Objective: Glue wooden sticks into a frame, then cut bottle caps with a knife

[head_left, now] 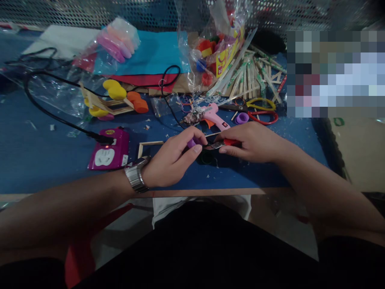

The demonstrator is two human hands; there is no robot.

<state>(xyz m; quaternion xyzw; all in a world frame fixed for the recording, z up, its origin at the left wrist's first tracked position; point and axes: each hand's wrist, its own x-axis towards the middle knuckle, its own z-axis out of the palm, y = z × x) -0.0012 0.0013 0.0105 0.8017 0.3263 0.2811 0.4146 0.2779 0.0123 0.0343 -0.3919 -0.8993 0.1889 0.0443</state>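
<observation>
Near the table's front edge, my left hand pinches a small purple cap between thumb and fingers. To its right, my right hand is closed round a red-handled metal tool, whose tip meets the purple cap at my left fingertips. The exact contact is partly hidden by the fingers. A pink glue gun lies just behind both hands. Under my hands a dark green ring rests on the blue table. A small wooden frame sits left of my left hand.
A purple power socket with a black cable stands at left. Behind it is a stick model with yellow and orange caps. Scissors, a purple ring, wooden sticks and bagged caps lie toward the back right.
</observation>
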